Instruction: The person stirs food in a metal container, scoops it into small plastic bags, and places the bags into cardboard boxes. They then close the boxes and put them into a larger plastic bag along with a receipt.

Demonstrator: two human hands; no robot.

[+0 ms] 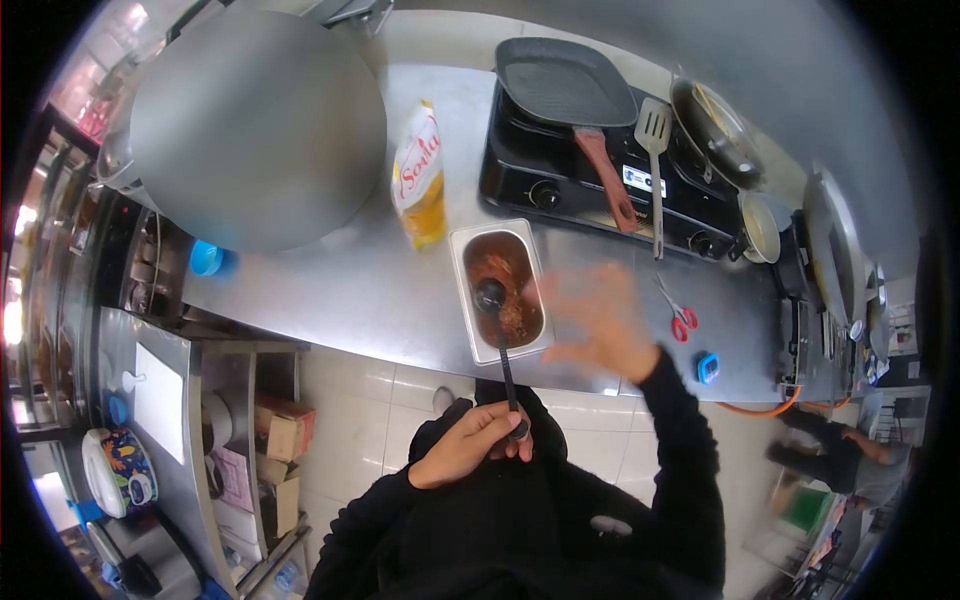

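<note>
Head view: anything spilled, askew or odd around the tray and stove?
No spill shows around the tray, though the blurred right hand hides part of the counter. One mild oddity: the spatula lies across the stove with its handle jutting past the front edge, where a sleeve might catch it.

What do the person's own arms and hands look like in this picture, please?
The left sleeve and right sleeve are long, black and slightly fuzzy-looking, covering the arms down to about the wrists. The left hand and right hand are ungloved; the right is blurred, so finer details there cannot be made out.
</note>
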